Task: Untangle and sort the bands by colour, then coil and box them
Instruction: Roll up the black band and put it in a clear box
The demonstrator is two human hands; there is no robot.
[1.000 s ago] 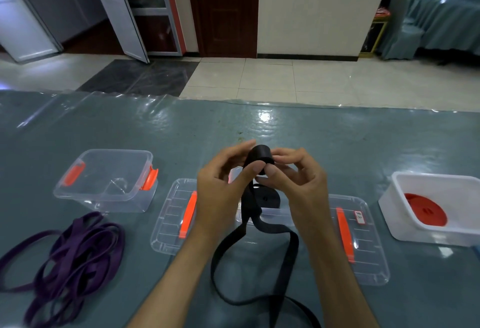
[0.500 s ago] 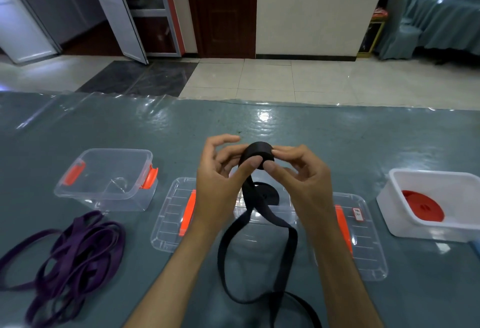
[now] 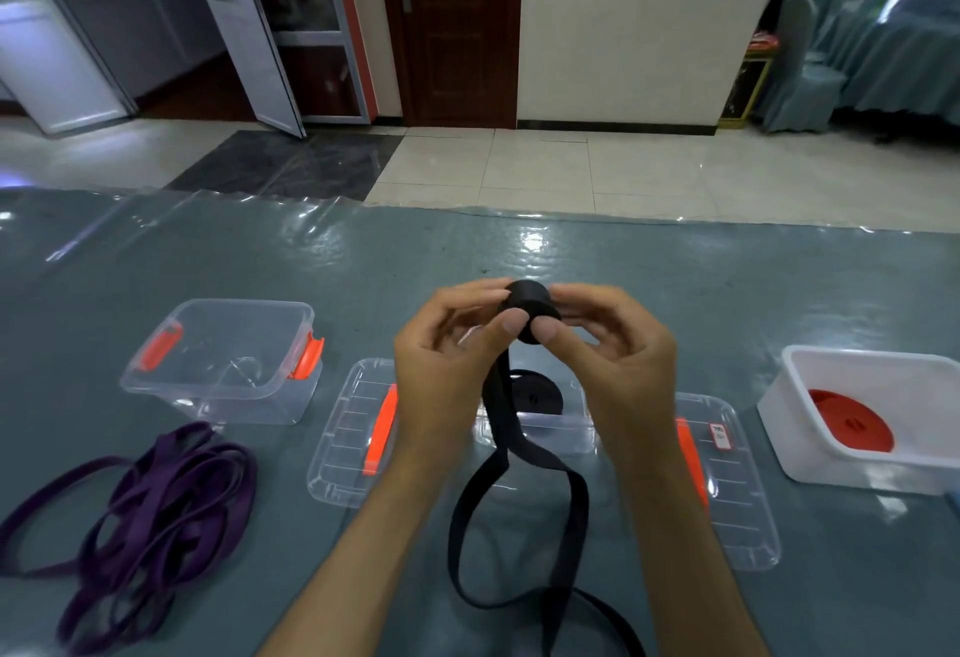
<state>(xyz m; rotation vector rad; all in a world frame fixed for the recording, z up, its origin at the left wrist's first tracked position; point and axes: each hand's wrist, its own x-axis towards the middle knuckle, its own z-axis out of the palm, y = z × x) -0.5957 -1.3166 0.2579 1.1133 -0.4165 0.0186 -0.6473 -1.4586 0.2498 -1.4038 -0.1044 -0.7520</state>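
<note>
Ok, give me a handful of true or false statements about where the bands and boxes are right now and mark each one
1. Both hands grip the black band's coil. True.
2. The purple bands lie coiled inside the clear plastic box with orange clips. False: they lie tangled on the table, near that box.
3. A red coiled band sits in the white plastic tub. True.
4. The black band is wound up completely. False: a long loose tail hangs down.

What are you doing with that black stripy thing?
A person is rolling a black band into a small coil, pinched by the left hand and right hand. Another black coil sits in the clear box behind. A red coil is boxed; the purple bands lie tangled.
</note>
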